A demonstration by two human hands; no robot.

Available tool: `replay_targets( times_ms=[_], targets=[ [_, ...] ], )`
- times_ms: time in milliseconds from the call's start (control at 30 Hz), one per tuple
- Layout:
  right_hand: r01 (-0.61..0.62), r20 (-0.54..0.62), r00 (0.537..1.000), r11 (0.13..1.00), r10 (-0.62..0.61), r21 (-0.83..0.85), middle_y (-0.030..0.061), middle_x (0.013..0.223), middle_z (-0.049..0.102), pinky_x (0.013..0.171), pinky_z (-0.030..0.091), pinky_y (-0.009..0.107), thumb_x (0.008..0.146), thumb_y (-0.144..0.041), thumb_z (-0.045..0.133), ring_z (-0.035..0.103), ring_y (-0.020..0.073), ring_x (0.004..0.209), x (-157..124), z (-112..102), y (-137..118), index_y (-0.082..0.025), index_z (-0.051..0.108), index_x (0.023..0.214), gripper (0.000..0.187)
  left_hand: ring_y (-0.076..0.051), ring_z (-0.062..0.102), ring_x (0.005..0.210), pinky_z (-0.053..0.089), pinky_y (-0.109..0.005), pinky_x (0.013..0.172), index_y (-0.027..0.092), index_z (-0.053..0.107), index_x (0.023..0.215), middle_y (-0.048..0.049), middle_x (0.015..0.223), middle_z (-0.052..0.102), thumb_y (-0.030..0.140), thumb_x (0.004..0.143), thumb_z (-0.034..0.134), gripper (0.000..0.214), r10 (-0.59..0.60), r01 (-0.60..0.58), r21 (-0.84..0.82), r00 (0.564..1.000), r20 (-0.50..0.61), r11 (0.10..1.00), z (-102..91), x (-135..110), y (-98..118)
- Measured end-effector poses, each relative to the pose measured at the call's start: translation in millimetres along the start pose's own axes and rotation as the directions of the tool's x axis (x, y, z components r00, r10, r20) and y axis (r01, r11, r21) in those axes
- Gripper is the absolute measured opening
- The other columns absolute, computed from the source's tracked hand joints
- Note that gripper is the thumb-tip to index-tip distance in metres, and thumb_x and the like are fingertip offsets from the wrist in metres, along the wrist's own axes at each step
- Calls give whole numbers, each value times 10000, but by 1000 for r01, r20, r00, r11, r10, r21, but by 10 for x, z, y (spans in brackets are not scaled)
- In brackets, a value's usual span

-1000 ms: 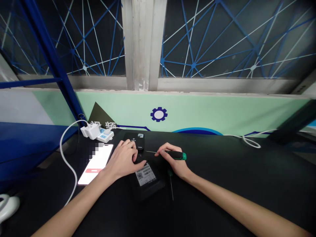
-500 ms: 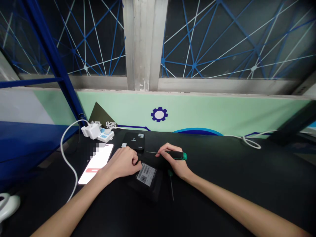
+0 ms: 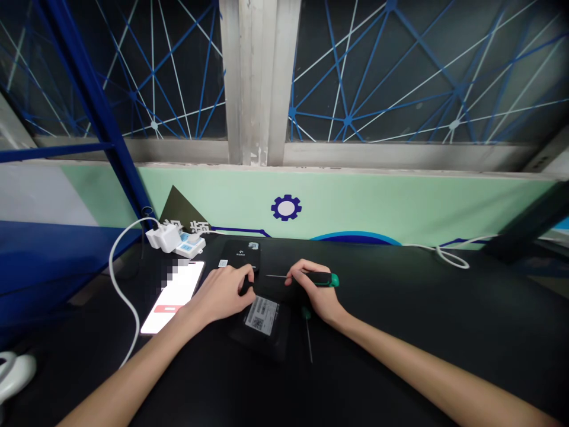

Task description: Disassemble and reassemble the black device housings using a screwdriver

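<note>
My right hand (image 3: 317, 290) grips a screwdriver (image 3: 323, 279) with a black and green handle; its thin shaft points left, the tip free above the table. My left hand (image 3: 226, 292) has thumb and index finger curled towards each other over the far edge of a black box-shaped device (image 3: 280, 338). Something dark shows between those fingers, too dark to make out. The device lies with its white printed label (image 3: 262, 315) facing up. A second screwdriver (image 3: 309, 338) with a green handle end lies right of it, shaft towards me. Beyond my left hand sits a flat black box (image 3: 240, 252).
A lit phone (image 3: 173, 296) lies beside my left forearm. Behind it, a white charger (image 3: 164, 237) sits in a power strip (image 3: 192, 244), its white cable (image 3: 116, 284) looping left. A white object (image 3: 18, 373) is at the left edge. Another cable (image 3: 451, 261) lies back right on the black table (image 3: 400, 296).
My left index finger has lifted and straightened, widening the dark gap above the thumb. My right hand and screwdriver have shifted very slightly right.
</note>
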State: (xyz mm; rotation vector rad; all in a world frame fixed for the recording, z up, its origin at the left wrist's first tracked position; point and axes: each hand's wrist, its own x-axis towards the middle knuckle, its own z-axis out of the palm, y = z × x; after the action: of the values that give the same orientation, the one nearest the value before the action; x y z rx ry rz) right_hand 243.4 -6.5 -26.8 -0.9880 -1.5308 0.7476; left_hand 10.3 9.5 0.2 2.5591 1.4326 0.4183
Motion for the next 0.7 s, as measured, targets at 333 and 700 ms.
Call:
replay_targets(
  times_ms=[333, 700],
  targets=[
    [-98, -133, 982, 964, 134, 247, 7, 501, 595, 532, 403, 290, 908, -407, 598, 512, 157, 501, 38, -40, 105, -201, 657, 604, 372, -155, 531, 550, 287, -263, 534, 271, 606, 931, 63, 605, 574, 341, 879, 527, 119, -6, 7, -26, 999, 35, 1000, -5, 0, -11],
    [-44, -121, 989, 944, 88, 328, -36, 358, 391, 480, 284, 287, 907, -379, 553, 353, 106, 386, 62, -31, 88, -198, 569, 454, 487, -182, 605, 624, 360, -276, 611, 248, 583, 937, 53, 606, 612, 469, 926, 515, 232, -65, 86, -156, 988, 137, 984, 13, 32, -78]
  ],
)
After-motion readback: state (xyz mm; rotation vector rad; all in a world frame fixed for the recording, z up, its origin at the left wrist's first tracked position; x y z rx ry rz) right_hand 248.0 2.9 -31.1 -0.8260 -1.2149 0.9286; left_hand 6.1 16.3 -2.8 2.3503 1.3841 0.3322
